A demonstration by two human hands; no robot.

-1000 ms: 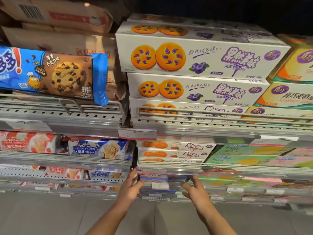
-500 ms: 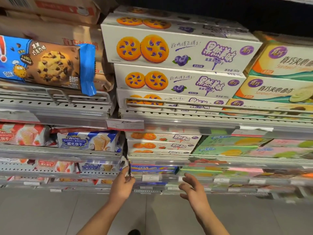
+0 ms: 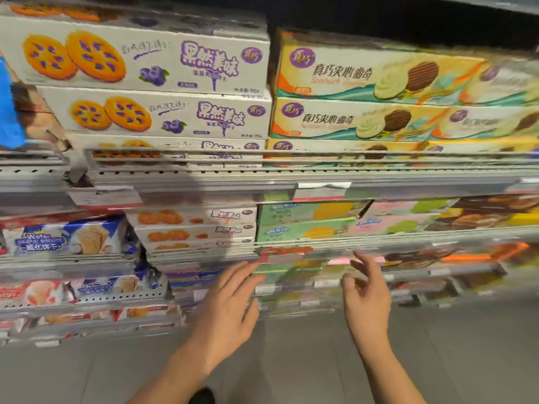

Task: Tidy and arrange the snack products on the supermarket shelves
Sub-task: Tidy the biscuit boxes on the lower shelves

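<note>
Wafer packs in blue and white lie on the left middle shelf, white blueberry-biscuit boxes stacked above, yellow sandwich-cookie boxes beside them. Left hand reaches with spread fingers, holding nothing, at blurred green boxes low down; right hand, fingers loosely bent, holds nothing beside it.

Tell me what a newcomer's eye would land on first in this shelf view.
First, the stacked white blueberry biscuit boxes at upper left, with the yellow-and-teal sandwich cookie boxes directly beside them on the right. Next, the two bare hands low in the centre: the left hand and right hand reach toward a lower shelf, fingers spread and holding nothing. At far left sit blue wafer packs.
</note>
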